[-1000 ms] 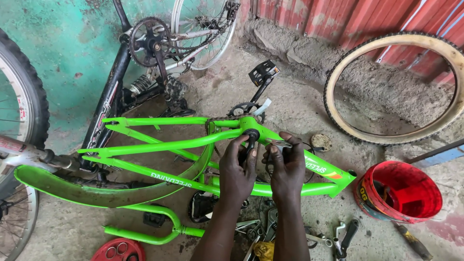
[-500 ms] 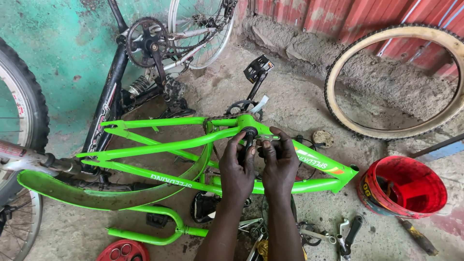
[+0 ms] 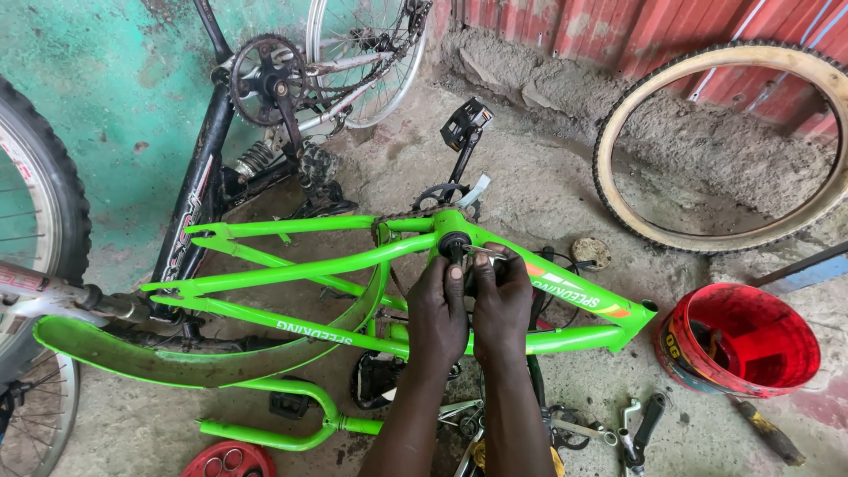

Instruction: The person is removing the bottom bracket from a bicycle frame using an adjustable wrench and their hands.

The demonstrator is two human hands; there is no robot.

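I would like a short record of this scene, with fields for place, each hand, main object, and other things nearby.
place: rough concrete floor beside a teal wall and a red corrugated sheet
main object: bright green bicycle frame lying on its side
left hand: left hand on the frame's bottom bracket, fingertips touching it
right hand: right hand next to it, fingers at a thin metal part by the bracket
nearby: red bucket, loose tan-walled tyre, black bicycle, tools on the floor
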